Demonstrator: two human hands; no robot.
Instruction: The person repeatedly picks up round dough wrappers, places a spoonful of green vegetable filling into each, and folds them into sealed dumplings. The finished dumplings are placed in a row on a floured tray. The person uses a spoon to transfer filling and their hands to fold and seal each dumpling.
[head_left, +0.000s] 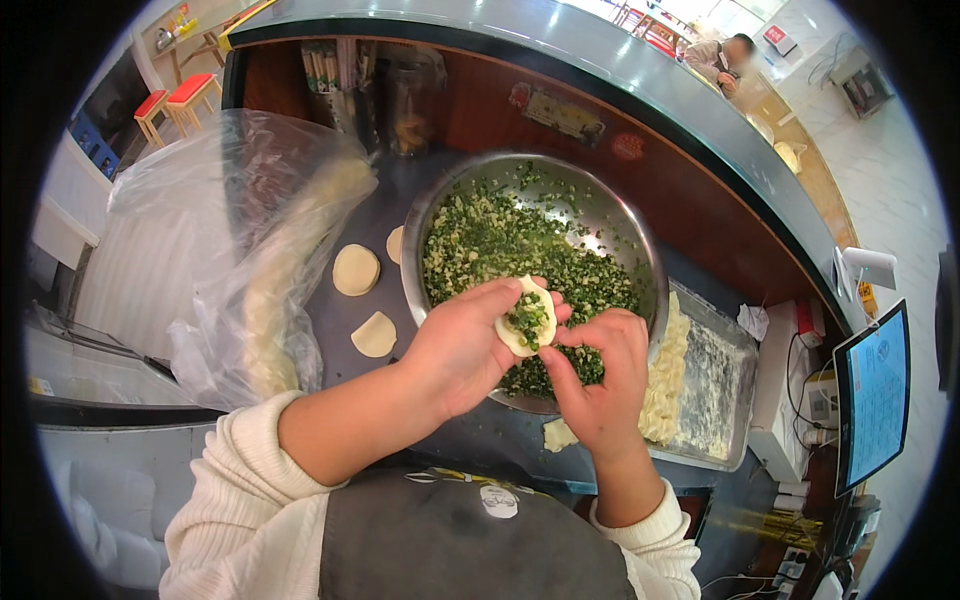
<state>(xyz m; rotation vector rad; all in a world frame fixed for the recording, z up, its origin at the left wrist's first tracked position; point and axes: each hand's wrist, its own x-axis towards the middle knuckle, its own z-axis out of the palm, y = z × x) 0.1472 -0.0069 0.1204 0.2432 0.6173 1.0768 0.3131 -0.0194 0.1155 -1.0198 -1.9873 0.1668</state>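
Observation:
My left hand (465, 337) cradles a round dough wrapper (505, 328), its edges curving up around a green and pale chopped filling (529, 319). At the wrapper's lower right edge, the thumb and forefinger of my right hand (604, 375) pinch the dough. Both hands are over the near part of a large steel bowl (637, 225), which holds more of the chopped filling. Left of the bowl lie a small stack of round wrappers (356, 270), a single wrapper (374, 334) and another wrapper (394, 244) partly hidden by the bowl.
A floured metal tray (712, 382) with a row of shaped dumplings (664, 382) stands right of the bowl. Clear plastic (225, 187) covers a long dough roll (270, 322) at left. A dough scrap (559, 435) lies near the front. A screen (874, 397) stands right; a person (724, 60) sits beyond the counter.

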